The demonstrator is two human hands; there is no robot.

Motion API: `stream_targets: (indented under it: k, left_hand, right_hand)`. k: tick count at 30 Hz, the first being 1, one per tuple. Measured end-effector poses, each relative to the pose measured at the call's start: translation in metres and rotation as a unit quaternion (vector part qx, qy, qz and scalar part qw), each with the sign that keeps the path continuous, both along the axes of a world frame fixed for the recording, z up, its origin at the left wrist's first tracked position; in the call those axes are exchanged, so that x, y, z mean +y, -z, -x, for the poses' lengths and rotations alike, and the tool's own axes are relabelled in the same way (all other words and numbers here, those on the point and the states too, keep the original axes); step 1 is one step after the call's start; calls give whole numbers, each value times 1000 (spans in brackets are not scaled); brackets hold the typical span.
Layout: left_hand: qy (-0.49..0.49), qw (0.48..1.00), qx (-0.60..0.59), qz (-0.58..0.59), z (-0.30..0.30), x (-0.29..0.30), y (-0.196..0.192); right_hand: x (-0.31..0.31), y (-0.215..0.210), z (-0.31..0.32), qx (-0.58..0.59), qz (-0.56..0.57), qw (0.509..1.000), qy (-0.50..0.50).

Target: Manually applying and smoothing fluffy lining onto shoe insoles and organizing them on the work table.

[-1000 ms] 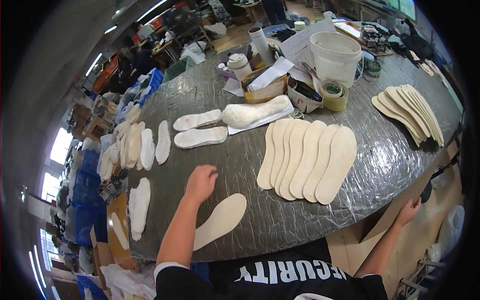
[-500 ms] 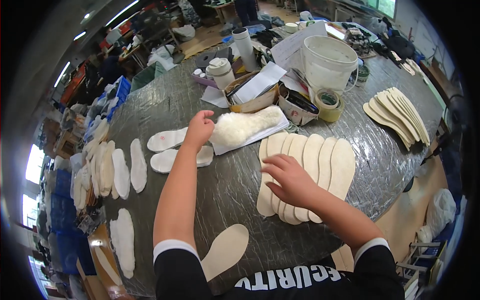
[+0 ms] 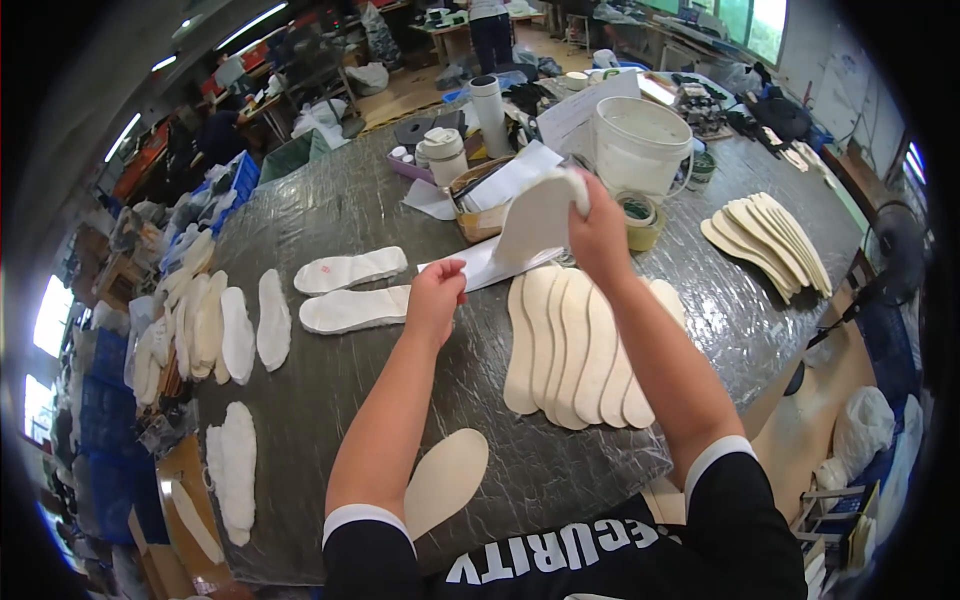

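Observation:
My right hand (image 3: 600, 228) grips a fleecy insole (image 3: 535, 220) by its far end, lifted and tilted over white paper sheets (image 3: 480, 265); its smooth pale underside shows and its edge is blurred. My left hand (image 3: 435, 300) has its fingers curled in, with nothing seen between them. It covers the end of a white insole (image 3: 350, 311); another white insole (image 3: 350, 268) with a small red mark lies just beyond. Below my right forearm, a fanned row of cream insoles (image 3: 570, 350) rests on the table. A single cream insole (image 3: 447, 483) lies near my left forearm.
Further insoles lie at left, including a fluffy one (image 3: 238, 475). A stack of cream insoles (image 3: 770, 240) sits at right. A white bucket (image 3: 640, 150), tape rolls (image 3: 640, 222), a bottle (image 3: 490, 115) and a box (image 3: 485, 222) with papers stand behind. People are in the background.
My right hand has left the fanned insoles and lifted the fleecy insole off the paper, its underside now showing. My left hand has come nearer and to the right, away from that insole.

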State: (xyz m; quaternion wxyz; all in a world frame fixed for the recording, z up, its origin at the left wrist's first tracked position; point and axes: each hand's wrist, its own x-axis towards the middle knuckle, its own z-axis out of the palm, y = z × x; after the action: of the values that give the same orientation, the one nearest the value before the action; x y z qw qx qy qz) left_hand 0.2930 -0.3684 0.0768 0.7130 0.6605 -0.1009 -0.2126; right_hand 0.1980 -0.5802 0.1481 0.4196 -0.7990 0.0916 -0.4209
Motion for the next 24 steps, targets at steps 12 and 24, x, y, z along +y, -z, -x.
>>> stream_targets:
  k: [12,24]
  left_hand:
    - [248,961,-118,-15,78,49,-63]
    - [128,973,5,-191,117,234,-16]
  right_hand:
    - [30,-71,84,0,-292,906,-305]
    - [140,84,77,338,-581,655,-347]
